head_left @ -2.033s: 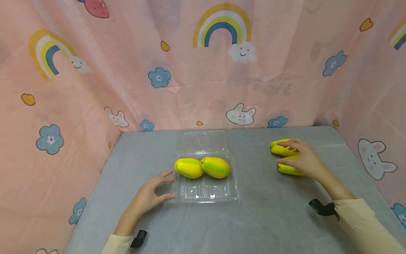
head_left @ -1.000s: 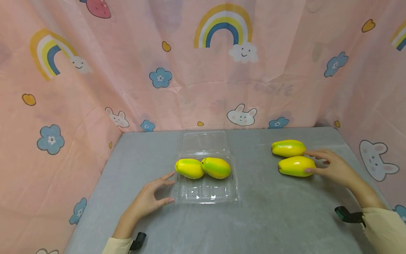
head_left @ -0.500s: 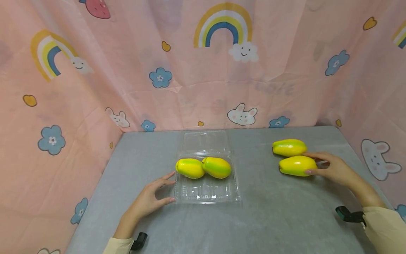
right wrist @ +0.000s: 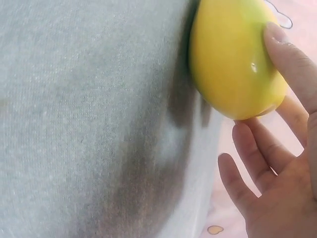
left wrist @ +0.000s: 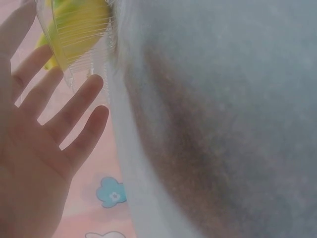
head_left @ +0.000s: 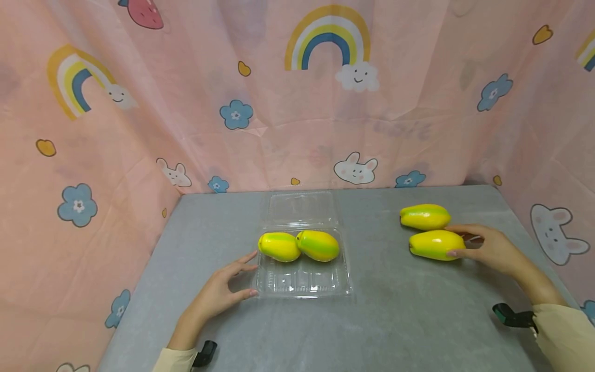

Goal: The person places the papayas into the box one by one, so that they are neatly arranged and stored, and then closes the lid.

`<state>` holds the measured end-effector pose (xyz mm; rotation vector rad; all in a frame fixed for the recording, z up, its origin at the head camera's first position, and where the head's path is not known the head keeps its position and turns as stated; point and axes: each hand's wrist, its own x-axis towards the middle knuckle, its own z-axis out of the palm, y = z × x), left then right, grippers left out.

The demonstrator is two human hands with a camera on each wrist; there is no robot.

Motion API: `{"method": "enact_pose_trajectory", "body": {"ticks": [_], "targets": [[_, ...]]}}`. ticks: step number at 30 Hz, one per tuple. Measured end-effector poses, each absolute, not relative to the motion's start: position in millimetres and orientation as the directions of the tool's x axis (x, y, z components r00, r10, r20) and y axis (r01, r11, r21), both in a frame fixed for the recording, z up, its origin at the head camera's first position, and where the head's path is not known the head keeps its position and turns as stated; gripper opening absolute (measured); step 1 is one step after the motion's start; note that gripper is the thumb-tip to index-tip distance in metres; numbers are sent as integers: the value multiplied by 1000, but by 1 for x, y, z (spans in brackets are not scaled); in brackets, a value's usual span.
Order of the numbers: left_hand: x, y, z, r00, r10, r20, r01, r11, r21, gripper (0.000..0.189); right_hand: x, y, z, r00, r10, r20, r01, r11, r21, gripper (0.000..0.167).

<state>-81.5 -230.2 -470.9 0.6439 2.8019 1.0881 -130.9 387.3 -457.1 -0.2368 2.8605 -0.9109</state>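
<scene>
1. My right hand pinches the near fruit by the end facing my wrist, thumb on its near side, a finger on its far side, on the grey table.
2. The far fruit lies just beyond that one, ahead and left of my right fingertips.
3. My left hand is released, fingers spread, tips at the side of the clear container; I cannot tell whether they touch it.
4. Inside, right of my left fingertips, the left fruit and right fruit lie side by side.
5. The lid lies folded back, farther from my hands.
</scene>
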Motion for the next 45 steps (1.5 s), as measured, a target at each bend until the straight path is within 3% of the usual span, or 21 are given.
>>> {"method": "enact_pose_trajectory", "body": {"ticks": [33, 45], "targets": [[-81, -231, -471, -905, 415, 97, 372, 661, 652, 56, -122, 371, -454, -970, -240, -49, -170, 806, -567, 64], [-81, -231, -473, -909, 409, 80, 357, 667, 654, 58, -121, 360, -449, -968, -217, -130, -105, 813, -573, 72]]}}
